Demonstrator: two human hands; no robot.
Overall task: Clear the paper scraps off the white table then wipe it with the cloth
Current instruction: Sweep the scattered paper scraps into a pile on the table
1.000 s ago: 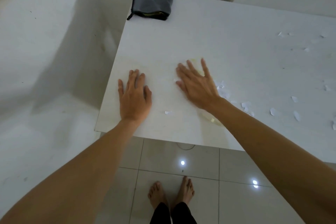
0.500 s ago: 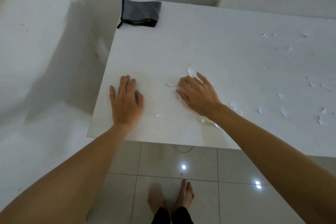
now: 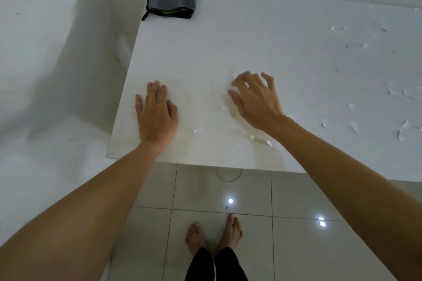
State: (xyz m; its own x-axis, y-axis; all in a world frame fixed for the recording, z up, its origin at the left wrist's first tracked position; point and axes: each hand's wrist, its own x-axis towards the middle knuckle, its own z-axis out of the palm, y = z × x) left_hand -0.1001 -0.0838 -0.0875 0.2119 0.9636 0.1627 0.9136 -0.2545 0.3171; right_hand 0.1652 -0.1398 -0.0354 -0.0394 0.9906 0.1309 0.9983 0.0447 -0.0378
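- Your left hand [image 3: 156, 116] lies flat on the white table [image 3: 262, 36], fingers straight, holding nothing. It sits near the 7 o'clock corner.
- Your right hand [image 3: 255, 100] hangs over the tabletop with fingers spread and half curled, clawing at a small paper scrap [image 3: 235, 75] at its fingertips. You cannot tell whether it has that scrap pinched or is only touching it.
- Loose scraps lie around that hand: 1 at its 7 o'clock [image 3: 197, 131], 1 by the wrist near the front edge [image 3: 271, 143].
- The main scatter of scraps [image 3: 351, 124] sits well apart, at 3 o'clock of your right hand, with more toward 1 o'clock [image 3: 332, 28].
- The cloth [image 3: 172, 0] is folded at the far left corner, 12 o'clock of your left hand, untouched.
- Risk: scraps are thin and flat on a smooth top. Fingertips may slide over them; raking could flick them off the front edge onto the floor tiles [image 3: 205, 189].
- Risk: the yellowish smear [image 3: 235, 112] under your right hand looks tacky. A scrap dragged through it may stick or tear.
- Risk: white on white. You may miss small bits, and wiping early would push them around.
- Risk: the far right scraps call for a long reach or a step.
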